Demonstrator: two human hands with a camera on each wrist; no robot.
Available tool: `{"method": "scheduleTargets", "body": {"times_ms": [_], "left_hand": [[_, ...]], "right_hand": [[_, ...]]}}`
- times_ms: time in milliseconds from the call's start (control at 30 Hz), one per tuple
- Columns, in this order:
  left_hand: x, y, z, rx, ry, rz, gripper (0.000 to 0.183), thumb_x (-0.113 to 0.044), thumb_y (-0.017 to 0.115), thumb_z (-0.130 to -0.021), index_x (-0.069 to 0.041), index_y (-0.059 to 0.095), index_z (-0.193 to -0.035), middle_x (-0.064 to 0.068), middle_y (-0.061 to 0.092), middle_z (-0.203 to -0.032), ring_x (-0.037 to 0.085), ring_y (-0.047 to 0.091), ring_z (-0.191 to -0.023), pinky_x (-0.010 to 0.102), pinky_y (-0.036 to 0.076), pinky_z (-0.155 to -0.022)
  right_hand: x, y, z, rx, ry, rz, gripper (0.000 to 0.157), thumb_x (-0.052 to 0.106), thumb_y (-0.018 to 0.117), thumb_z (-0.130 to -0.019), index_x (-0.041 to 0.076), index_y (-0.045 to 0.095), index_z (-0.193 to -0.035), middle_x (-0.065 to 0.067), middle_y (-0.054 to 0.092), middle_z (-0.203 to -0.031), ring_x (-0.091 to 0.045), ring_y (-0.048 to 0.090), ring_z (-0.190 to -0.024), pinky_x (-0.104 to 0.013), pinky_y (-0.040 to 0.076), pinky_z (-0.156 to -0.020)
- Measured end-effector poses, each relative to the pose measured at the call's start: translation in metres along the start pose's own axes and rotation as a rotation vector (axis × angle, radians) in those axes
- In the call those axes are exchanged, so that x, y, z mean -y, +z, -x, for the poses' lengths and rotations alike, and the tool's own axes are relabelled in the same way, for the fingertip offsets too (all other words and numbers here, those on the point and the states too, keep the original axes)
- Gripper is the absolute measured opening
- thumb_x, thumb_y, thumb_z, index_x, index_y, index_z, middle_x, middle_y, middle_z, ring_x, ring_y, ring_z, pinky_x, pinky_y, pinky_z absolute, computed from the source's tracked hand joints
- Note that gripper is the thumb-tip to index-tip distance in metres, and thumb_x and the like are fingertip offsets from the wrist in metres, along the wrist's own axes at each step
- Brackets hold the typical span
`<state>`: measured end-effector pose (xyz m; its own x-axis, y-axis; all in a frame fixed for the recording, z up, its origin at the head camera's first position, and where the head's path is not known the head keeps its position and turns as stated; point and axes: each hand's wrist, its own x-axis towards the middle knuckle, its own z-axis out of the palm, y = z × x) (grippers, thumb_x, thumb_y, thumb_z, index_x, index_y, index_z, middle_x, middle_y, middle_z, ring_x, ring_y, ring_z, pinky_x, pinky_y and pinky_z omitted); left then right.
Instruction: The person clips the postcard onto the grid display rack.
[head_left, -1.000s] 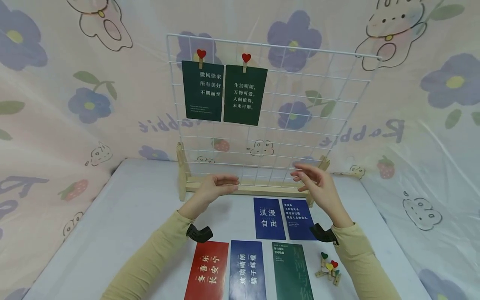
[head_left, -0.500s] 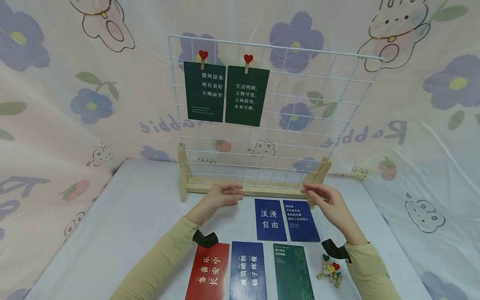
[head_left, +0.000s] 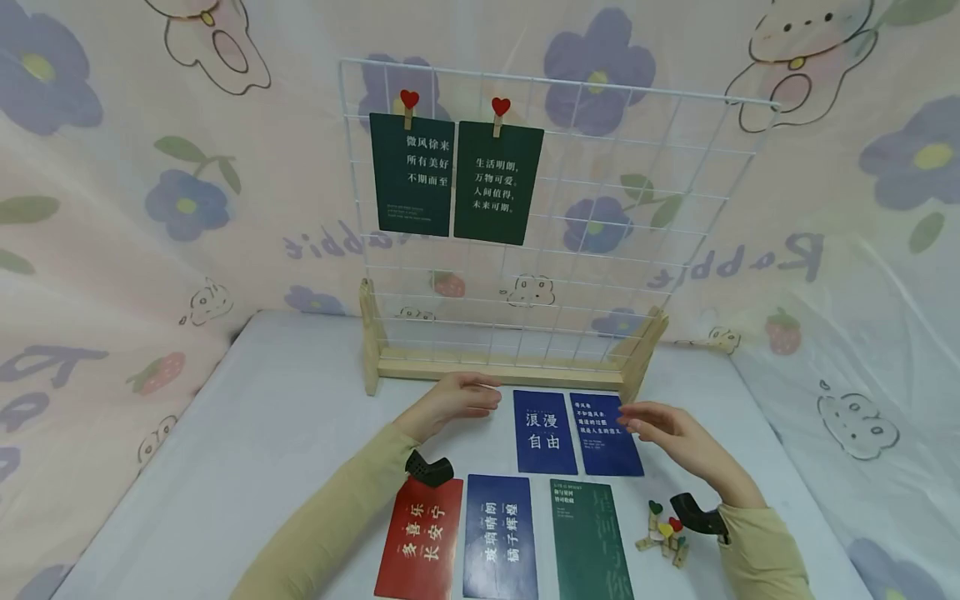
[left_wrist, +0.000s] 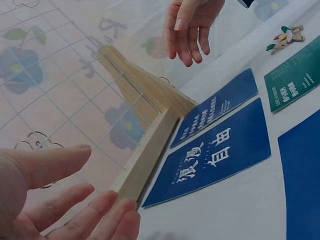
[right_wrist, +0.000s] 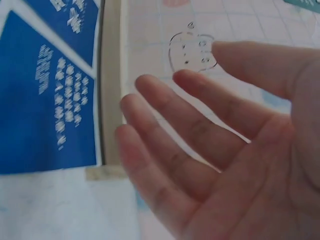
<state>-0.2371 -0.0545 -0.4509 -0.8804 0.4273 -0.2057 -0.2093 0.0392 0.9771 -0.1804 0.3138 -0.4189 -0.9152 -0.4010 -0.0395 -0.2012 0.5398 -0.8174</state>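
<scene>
My left hand (head_left: 453, 404) hovers over the table just left of a blue card (head_left: 545, 433), fingers relaxed and holding nothing. Over the right edge of a second blue card (head_left: 603, 429) my right hand (head_left: 671, 437) hangs, also holding nothing; its loosely spread fingers (right_wrist: 175, 130) show in the right wrist view. Behind both hands stands a white wire grid (head_left: 600, 225) on a wooden base (head_left: 495, 373). Two dark green cards, a left one (head_left: 412, 192) and a right one (head_left: 498, 200), hang from its upper left part by clips with red hearts.
Nearer the front lie a red card (head_left: 420, 542), a larger blue card (head_left: 500, 542) and a green card (head_left: 591, 542) in a row. Small wooden heart clips (head_left: 663, 533) lie in a pile to their right. A patterned curtain (head_left: 112, 275) surrounds the table.
Both hands have come down from the grid's base toward the table. The right hand has shifted right and nearer, the left one slightly right. The cards and clips lie as before.
</scene>
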Motion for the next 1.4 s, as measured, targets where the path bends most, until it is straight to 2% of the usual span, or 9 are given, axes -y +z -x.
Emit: {"method": "scheduleTargets", "body": {"times_ms": [133, 233, 433, 567, 800, 1000, 1400], "left_hand": [[0.003, 0.004, -0.006, -0.001, -0.036, -0.008, 0.045, -0.009, 0.068, -0.089, 0.006, 0.053, -0.129, 0.016, 0.066, -0.111, 0.03, 0.064, -0.103, 0.04, 0.051, -0.09], [0.004, 0.006, -0.012, -0.006, -0.073, 0.015, 0.044, -0.007, 0.068, -0.089, 0.007, 0.054, -0.128, 0.017, 0.066, -0.11, 0.032, 0.064, -0.103, 0.042, 0.05, -0.091], [0.009, 0.006, -0.018, -0.004, -0.123, 0.058, 0.041, -0.005, 0.064, -0.091, 0.007, 0.053, -0.129, 0.024, 0.061, -0.119, 0.033, 0.063, -0.106, 0.043, 0.05, -0.092], [0.011, 0.005, -0.021, -0.003, -0.137, 0.045, 0.041, -0.007, 0.064, -0.091, 0.007, 0.053, -0.129, 0.024, 0.061, -0.12, 0.033, 0.063, -0.105, 0.041, 0.051, -0.09], [0.014, 0.01, -0.03, -0.038, -0.173, 0.084, 0.039, -0.006, 0.064, -0.091, 0.007, 0.055, -0.126, 0.023, 0.064, -0.114, 0.032, 0.065, -0.099, 0.038, 0.054, -0.085], [0.019, 0.013, -0.039, -0.048, -0.209, 0.134, 0.039, -0.005, 0.065, -0.09, 0.007, 0.055, -0.126, 0.021, 0.066, -0.109, 0.03, 0.067, -0.095, 0.035, 0.055, -0.081], [0.025, 0.024, -0.048, -0.105, -0.174, 0.118, 0.044, 0.004, 0.067, -0.086, 0.007, 0.054, -0.128, 0.023, 0.067, -0.103, 0.03, 0.069, -0.089, 0.032, 0.057, -0.075]], "right_hand": [[-0.011, 0.001, 0.006, 0.038, 0.09, -0.044, 0.044, 0.024, 0.051, -0.101, -0.006, 0.048, -0.133, -0.024, 0.056, -0.127, -0.042, 0.053, -0.115, -0.021, 0.049, -0.086], [-0.019, 0.001, 0.011, 0.059, 0.132, -0.056, 0.048, 0.025, 0.051, -0.101, -0.007, 0.045, -0.135, -0.025, 0.056, -0.127, -0.041, 0.054, -0.115, -0.024, 0.05, -0.087], [-0.027, 0.002, 0.02, 0.086, 0.203, -0.042, 0.05, 0.028, 0.052, -0.1, -0.007, 0.045, -0.135, -0.023, 0.058, -0.124, -0.037, 0.057, -0.112, -0.036, 0.052, -0.089], [-0.029, 0.002, 0.025, 0.095, 0.25, -0.044, 0.05, 0.029, 0.053, -0.1, -0.007, 0.046, -0.134, -0.022, 0.06, -0.123, -0.033, 0.058, -0.109, -0.037, 0.053, -0.087], [-0.038, 0.002, 0.032, 0.111, 0.289, -0.062, 0.047, 0.027, 0.053, -0.1, -0.008, 0.049, -0.131, -0.018, 0.063, -0.116, -0.029, 0.059, -0.1, -0.03, 0.053, -0.08], [-0.045, 0.006, 0.035, 0.13, 0.318, -0.092, 0.049, 0.029, 0.053, -0.099, -0.008, 0.049, -0.13, -0.015, 0.064, -0.114, -0.027, 0.059, -0.101, -0.029, 0.053, -0.079], [-0.043, 0.008, 0.04, 0.131, 0.323, -0.106, 0.049, 0.029, 0.052, -0.1, -0.009, 0.049, -0.131, -0.016, 0.064, -0.114, -0.028, 0.058, -0.104, -0.029, 0.052, -0.081]]}}
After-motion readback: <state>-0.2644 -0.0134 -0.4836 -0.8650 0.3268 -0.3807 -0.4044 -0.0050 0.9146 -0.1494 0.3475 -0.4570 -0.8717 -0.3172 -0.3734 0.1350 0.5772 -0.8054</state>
